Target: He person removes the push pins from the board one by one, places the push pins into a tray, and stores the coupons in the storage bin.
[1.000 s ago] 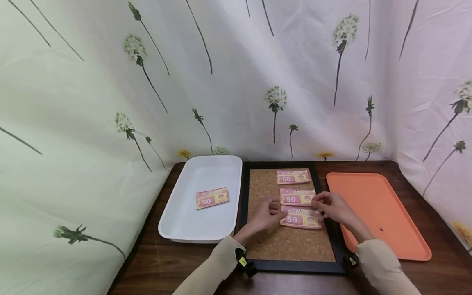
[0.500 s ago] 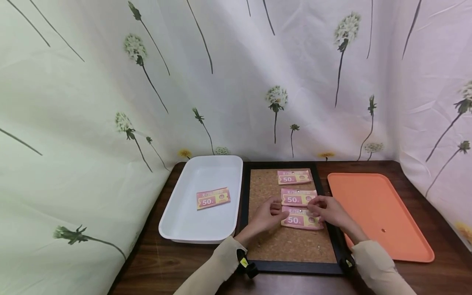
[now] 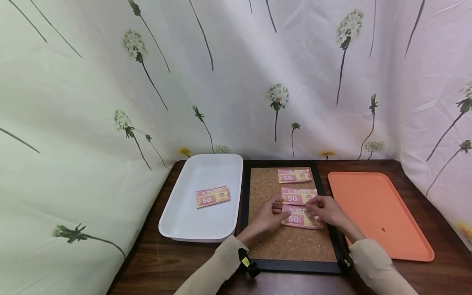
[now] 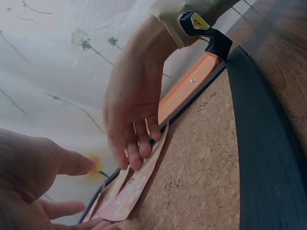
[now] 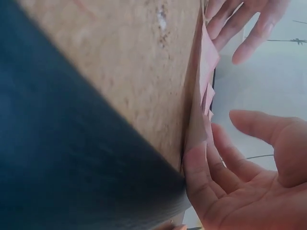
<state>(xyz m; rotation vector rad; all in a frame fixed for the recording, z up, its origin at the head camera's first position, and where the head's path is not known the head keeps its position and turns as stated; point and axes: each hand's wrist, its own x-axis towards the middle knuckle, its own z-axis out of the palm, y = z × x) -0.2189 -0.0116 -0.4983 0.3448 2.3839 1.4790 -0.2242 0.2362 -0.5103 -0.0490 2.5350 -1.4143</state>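
Three pink and yellow coupons marked 50 hang in a column on a black-framed cork board (image 3: pixel 276 248), each with a small pin head near its top edge. My left hand (image 3: pixel 265 216) is at the left edge of the lowest coupon (image 3: pixel 294 220), its thumb held apart from the fingers in the left wrist view. Over that coupon's upper right part lies my right hand (image 3: pixel 328 211), covering some of the print. In the right wrist view its straight fingers touch the coupon's edge (image 5: pixel 196 127) while the thumb stands away. Above are the middle coupon (image 3: pixel 293 198) and the top coupon (image 3: pixel 293 176).
To the left stands a white tray (image 3: pixel 167 223) with one more coupon (image 3: pixel 213 197) in it. An orange tray (image 3: pixel 368 200) lies right of the board, with a small pin (image 3: pixel 383 229) on it. A floral curtain (image 3: pixel 236 82) rises behind the table.
My right hand has moved slightly left and down, from the middle coupon's right end onto the lowest coupon. My left hand has hardly moved.
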